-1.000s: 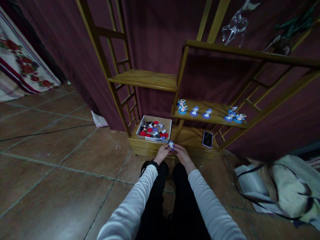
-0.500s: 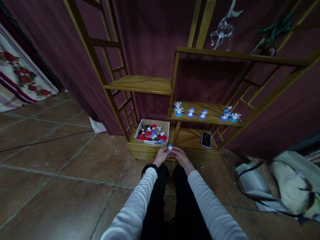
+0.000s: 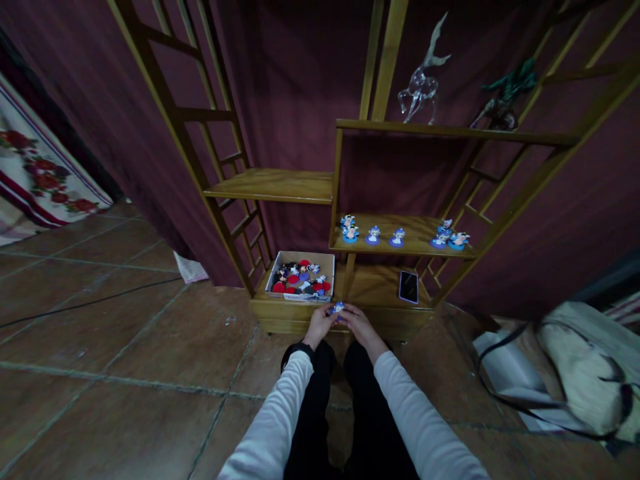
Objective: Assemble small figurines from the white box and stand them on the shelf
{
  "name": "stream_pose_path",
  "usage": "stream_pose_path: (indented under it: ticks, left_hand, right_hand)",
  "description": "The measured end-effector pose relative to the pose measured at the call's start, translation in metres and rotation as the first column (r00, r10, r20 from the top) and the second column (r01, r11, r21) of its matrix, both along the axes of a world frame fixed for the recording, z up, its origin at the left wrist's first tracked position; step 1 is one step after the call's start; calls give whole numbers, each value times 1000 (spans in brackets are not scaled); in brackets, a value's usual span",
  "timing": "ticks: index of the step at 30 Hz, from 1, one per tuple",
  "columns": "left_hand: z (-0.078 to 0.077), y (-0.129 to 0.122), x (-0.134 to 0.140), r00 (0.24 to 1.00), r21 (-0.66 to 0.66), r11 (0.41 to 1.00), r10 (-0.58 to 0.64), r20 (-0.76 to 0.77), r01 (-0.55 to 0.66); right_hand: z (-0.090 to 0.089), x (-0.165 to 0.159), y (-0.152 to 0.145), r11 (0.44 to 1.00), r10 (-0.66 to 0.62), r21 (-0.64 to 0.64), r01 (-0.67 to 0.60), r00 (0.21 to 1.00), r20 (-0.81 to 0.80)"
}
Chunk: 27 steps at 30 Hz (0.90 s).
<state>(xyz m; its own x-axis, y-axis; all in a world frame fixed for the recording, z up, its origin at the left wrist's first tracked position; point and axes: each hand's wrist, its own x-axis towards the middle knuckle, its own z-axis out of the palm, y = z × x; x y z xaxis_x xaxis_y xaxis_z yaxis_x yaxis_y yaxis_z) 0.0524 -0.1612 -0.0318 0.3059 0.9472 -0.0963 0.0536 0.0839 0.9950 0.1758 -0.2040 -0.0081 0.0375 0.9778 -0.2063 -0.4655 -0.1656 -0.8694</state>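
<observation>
Between my two hands is a small purple-and-white figurine (image 3: 339, 307), held in front of the cabinet's lower ledge. My left hand (image 3: 321, 325) grips it from the left, fingers closed. From the right, the fingers of my right hand (image 3: 358, 322) close on the same figurine. Just beyond my left hand stands an open cardboard box (image 3: 327, 265) with several figurines and red and purple discs inside. Similar figurines stand on the middle shelf (image 3: 415, 247): a white-and-purple figurine (image 3: 373, 235), another one (image 3: 397, 238), and blue-based groups at both ends.
A phone (image 3: 409, 286) lies on the lower ledge at right. Higher up are a clear glass deer (image 3: 423, 87) and a dark green ornament (image 3: 503, 100). An upper left shelf (image 3: 273, 183) juts out above the box. Bags (image 3: 575, 360) lie on the floor at right.
The view has tilted and shifted, so the cabinet appears lower and slightly left. The figurine in my hands has tilted; both hands still hold it.
</observation>
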Motion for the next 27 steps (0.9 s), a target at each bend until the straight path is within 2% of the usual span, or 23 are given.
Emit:
stream_pose_path:
  ticks: [7,14,20,27]
  left_hand:
    - [17,-8,0,991,168,985,-5,-133,27]
    - [35,-21,2,951,220,975,43,-305,26]
    - [39,-27,2,825,305,950,117,-553,70]
    - [38,-34,5,660,362,908,140,-738,212]
  right_hand:
    - [-1,2,0,998,-57,-3,57,998,9]
    - [-5,4,1,995,-95,-16,96,994,53]
    - [-5,3,2,994,-104,-12,105,990,92]
    - [-11,4,4,991,-127,-29,132,983,135]
